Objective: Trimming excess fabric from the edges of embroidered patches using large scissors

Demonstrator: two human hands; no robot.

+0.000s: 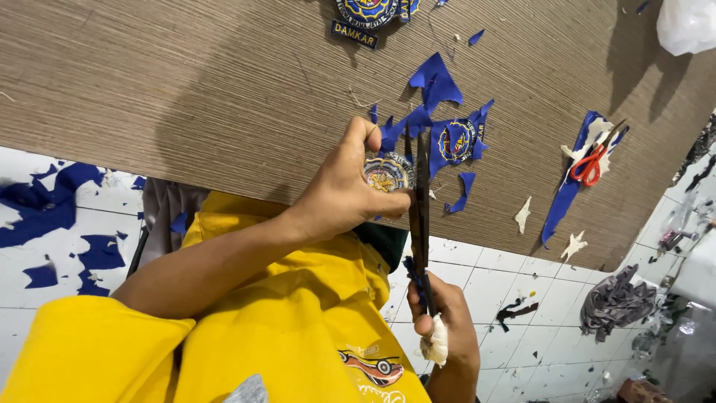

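Note:
My left hand (pixel 343 186) pinches a round embroidered patch (pixel 386 173) with a dark blue rim and a gold centre, held just above the wood-grain tabletop (pixel 186 89). My right hand (pixel 447 321) grips the handles of long black scissors (pixel 421 201); white padding shows at the handle. The blades point away from me and lie against the patch's right edge. Just beyond the blades, a second round patch (pixel 456 140) lies on the table, still set in ragged blue fabric.
Red-handled scissors (pixel 591 164) lie on a blue fabric strip (pixel 567 190) at the right. More patches (pixel 365 9) sit at the table's far edge, a white plastic bag (pixel 686 26) in the corner. Blue scraps (pixel 52 201) and a grey cloth (pixel 615 298) litter the white tiled floor.

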